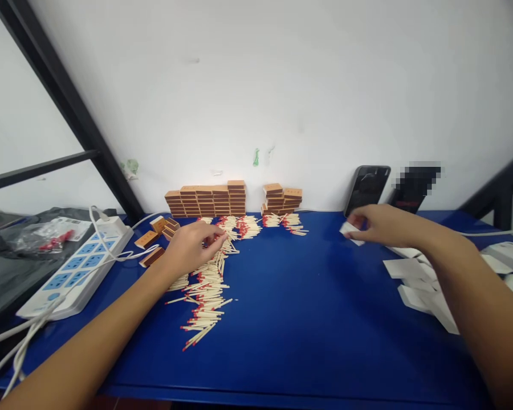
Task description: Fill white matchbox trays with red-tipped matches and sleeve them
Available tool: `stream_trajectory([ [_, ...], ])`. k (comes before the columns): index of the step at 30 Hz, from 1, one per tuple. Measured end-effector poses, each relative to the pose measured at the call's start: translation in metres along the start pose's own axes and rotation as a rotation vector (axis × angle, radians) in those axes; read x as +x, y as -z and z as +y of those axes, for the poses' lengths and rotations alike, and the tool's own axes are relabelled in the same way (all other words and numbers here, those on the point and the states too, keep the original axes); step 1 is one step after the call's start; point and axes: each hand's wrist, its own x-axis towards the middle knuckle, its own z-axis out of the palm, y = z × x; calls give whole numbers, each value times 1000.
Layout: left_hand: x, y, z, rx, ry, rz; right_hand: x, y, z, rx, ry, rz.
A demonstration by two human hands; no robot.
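Note:
My left hand (196,242) is over the heap of red-tipped matches (207,290), left of the table's middle. Its thumb and index finger are pinched together at the matches; whatever lies between them is hidden. On the right, my right hand (370,223) grips a small white card piece (349,229) between thumb and fingers, just above the blue table (290,319). More white card pieces (414,279) lie in a loose pile under my right forearm. Smaller bunches of matches (271,220) line the back, in front of stacked brown matchboxes (214,199).
A shorter matchbox stack (282,198) stands against the wall. Several loose matchboxes (156,233) lie left of my left hand, near a white power strip (79,270) with cables. Two phones, one black phone (367,188) among them, lean on the wall. Dark frame bars (68,97) flank the table.

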Motion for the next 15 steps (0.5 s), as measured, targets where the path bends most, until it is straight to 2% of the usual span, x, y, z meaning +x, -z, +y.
stream_trajectory([
  [3,0,0,2,-9,-19,17,-11,-14,-57,56,272,197],
  [4,0,1,2,-12,-20,21,-16,-22,-78,105,361,191],
  [6,0,1,0,-23,-12,23,-27,-37,-111,203,542,80],
  [8,-1,1,-2,-31,6,17,-33,-48,-129,287,626,-18],
  [9,-1,0,-3,-32,15,13,-32,-51,-131,303,631,-18],
  [11,-1,-2,-3,-27,19,9,-25,-53,-122,295,574,65],
  [15,-2,-7,5,-33,-38,6,5,-49,-76,201,373,292],
])
